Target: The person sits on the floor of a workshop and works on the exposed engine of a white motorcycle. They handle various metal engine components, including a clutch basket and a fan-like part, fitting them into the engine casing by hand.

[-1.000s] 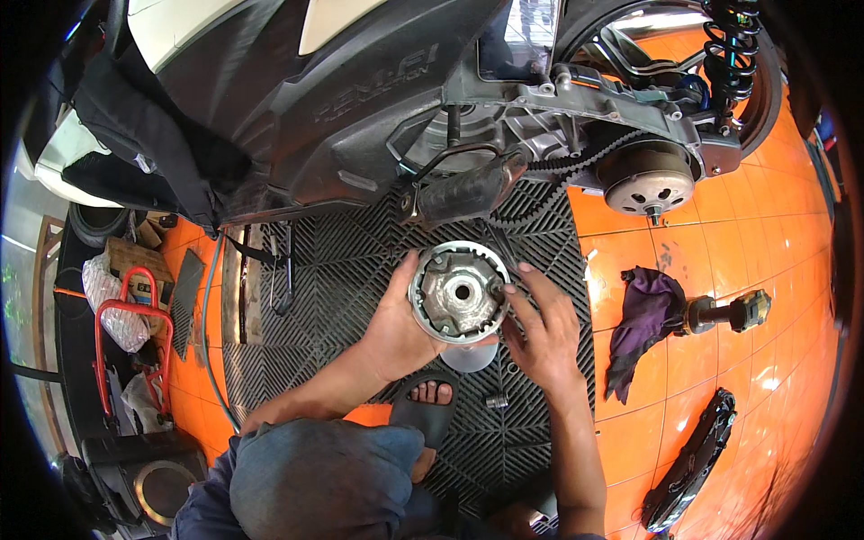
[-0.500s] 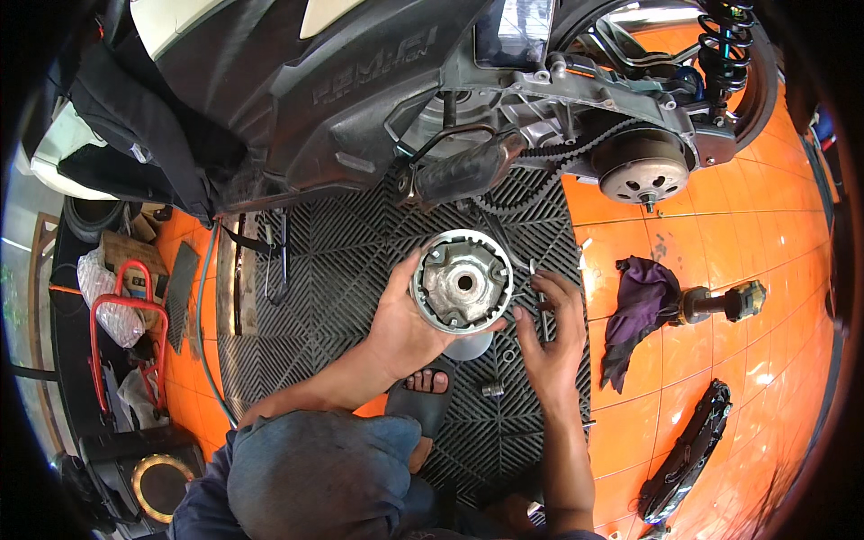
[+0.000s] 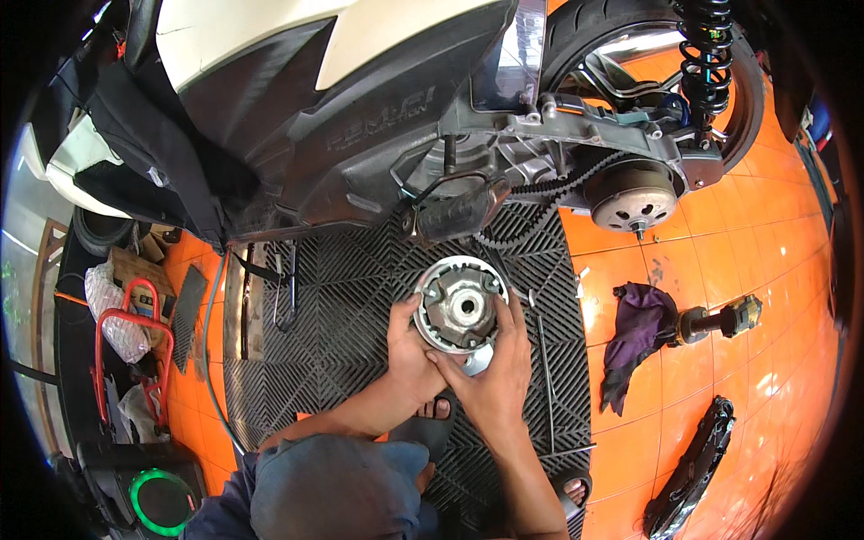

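I hold a round metal scooter variator (image 3: pixel 457 326) over the black ribbed mat, its open, lobed face turned up. My left hand (image 3: pixel 409 346) is wrapped round its left and lower side. Against its right and lower edge my right hand (image 3: pixel 499 360) is closed, with the thumb crossing toward the left hand. A bright ring shows in the variator's centre hole. Below it, partly hidden by my hands, is a smooth silvery disc (image 3: pixel 480 360). Ahead of my hands a toothed drive belt (image 3: pixel 540 220) hangs loose from the scooter's opened casing, beside the clutch bell (image 3: pixel 634 209).
The scooter body (image 3: pixel 297 135) fills the far side. Spanners and a long-handled tool (image 3: pixel 545 369) lie on the mat (image 3: pixel 342 297). Right on orange tiles are a purple cloth (image 3: pixel 641 324), a cordless impact wrench (image 3: pixel 720 319) and a long black cover (image 3: pixel 691 468). A red metal stand (image 3: pixel 135 315) is left.
My right hand has come in from beside the variator and closed on its right edge. The centre hole now shows a bright ring. The view has shifted, and the speaker's light ring turned green.
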`<state>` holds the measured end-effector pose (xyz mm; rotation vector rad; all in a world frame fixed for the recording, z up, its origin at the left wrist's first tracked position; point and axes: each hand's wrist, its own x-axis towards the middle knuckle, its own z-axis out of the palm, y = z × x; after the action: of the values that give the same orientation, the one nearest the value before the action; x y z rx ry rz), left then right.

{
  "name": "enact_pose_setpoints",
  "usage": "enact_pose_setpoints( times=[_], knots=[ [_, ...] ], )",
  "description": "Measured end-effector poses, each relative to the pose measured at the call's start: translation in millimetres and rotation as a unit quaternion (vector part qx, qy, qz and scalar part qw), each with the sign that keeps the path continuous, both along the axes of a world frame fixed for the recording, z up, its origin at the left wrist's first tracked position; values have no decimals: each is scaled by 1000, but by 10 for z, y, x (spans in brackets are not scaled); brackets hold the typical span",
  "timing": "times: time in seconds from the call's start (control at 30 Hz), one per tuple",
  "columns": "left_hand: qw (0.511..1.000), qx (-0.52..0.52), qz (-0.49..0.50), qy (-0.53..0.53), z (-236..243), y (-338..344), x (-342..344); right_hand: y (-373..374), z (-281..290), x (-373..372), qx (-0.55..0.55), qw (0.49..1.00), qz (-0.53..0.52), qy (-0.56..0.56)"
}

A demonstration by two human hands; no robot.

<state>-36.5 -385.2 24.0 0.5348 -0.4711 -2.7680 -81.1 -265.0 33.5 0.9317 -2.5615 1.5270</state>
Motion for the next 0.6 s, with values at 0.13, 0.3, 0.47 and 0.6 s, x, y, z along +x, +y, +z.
enact_pose_setpoints(
  times=[0.13, 0.3, 0.47, 0.6],
  knots=[
    [990, 91, -28, 107, -59, 25, 11, 80, -49, -126, -6, 999, -1, 50],
    [994, 77, -70, 28, 66, 29, 43, 275, -38, -329, -59, 997, 37, 39],
    [981, 111, -118, 109, -187, 3, 149, 507, 38, -643, -85, 983, 161, -14],
    [986, -46, -91, 130, -149, 109, 167, 478, 118, -705, -62, 977, 203, 19]
  ],
)
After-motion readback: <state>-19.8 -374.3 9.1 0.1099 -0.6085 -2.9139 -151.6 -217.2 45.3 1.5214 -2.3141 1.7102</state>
